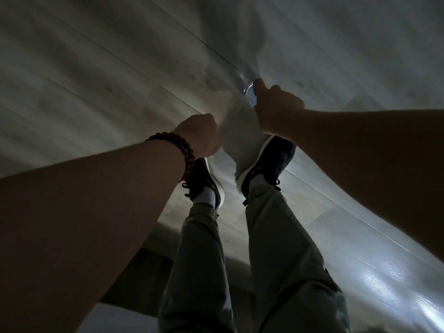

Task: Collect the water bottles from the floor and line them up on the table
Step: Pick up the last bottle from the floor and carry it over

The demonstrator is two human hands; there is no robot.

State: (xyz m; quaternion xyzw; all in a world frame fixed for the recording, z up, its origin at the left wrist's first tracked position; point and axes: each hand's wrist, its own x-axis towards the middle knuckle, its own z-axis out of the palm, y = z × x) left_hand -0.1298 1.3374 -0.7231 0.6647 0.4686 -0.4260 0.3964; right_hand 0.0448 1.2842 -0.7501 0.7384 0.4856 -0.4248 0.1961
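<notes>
The right hand (276, 106) is clenched around a clear water bottle (249, 96), blurred, only its round glinting end visible, held above the pale wood floor (96, 80). The left hand (201, 135) is closed in a fist; what it holds cannot be told.

Clear water bottle (249, 96), blurred, gripped low above floor.

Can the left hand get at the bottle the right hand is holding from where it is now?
Probably yes. The left hand is closed in a fist just beside the right hand, which grips a blurred clear bottle above the floor. Nothing shows in the gap between them, though the frame is dark.
</notes>
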